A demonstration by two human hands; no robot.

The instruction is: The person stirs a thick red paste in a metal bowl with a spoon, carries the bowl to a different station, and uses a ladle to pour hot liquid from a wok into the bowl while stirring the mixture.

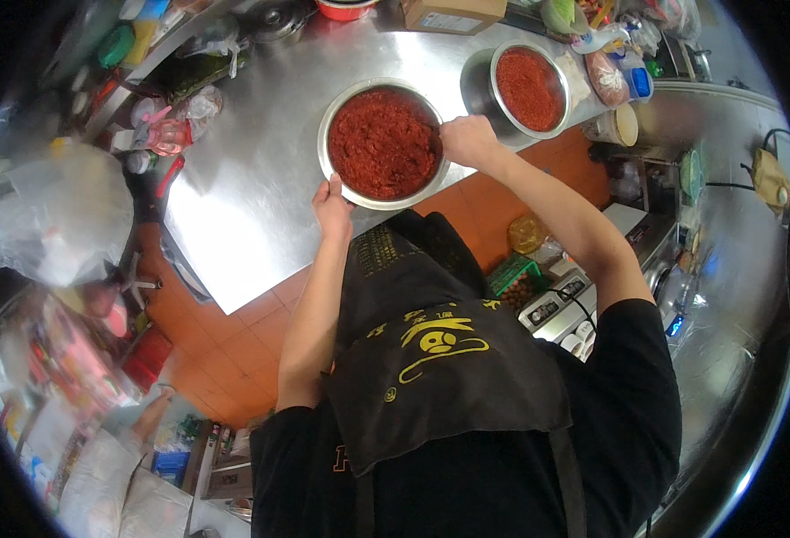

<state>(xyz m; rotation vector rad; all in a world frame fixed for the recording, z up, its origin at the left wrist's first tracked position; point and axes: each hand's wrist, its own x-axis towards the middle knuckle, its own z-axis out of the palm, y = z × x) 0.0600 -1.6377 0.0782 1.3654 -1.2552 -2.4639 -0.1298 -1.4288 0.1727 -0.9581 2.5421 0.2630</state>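
Before me, near the front edge of the steel table, is a round metal bowl [325, 156] filled with a coarse, dark red paste [385, 144]. My left hand [333, 210] grips the bowl's near left rim, thumb on top. My right hand [470, 142] is curled at the right rim, its fingertips beside a dark patch of the paste. Whether it holds the rim or a tool's handle is hidden. A second, deeper metal pot [496, 94] stands apart to the right, holding a brighter red, crumbly mass [531, 89].
The steel table [253, 168] carries a cardboard box [454, 15], a red basin [346, 8] and bagged goods along its far side. Left are a pink jug [169, 136] and a red-handled tool [170, 176]. Right of me stands a counter with scales [556, 306]. Another person's arm [152, 413] shows lower left.
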